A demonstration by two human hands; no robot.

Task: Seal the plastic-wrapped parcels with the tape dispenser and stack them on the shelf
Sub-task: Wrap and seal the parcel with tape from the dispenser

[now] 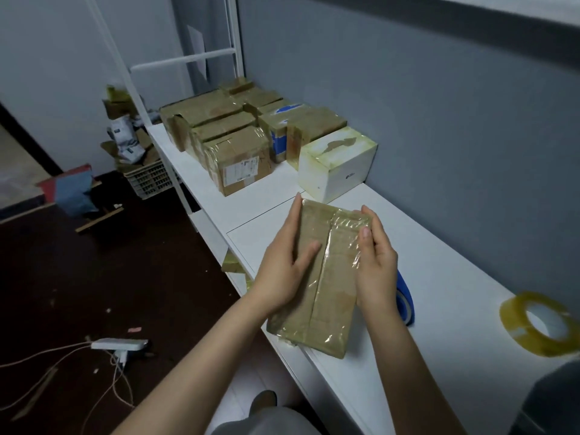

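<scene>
A flat brown parcel (326, 277) wrapped in clear film sits tilted over the front edge of the white shelf (439, 277). My left hand (282, 265) grips its left side, thumb on top and fingers along the edge. My right hand (375, 262) grips its right side, thumb pressing the film. A blue tape dispenser (405, 296) lies on the shelf just behind my right hand, mostly hidden. A loose roll of clear yellowish tape (536, 323) lies at the far right.
Several taped brown parcels (232, 142) and a white box (337, 164) are stacked at the far end of the shelf against the grey wall. On the dark floor to the left lie a power strip with cables (119, 345), a crate (150, 178) and scraps.
</scene>
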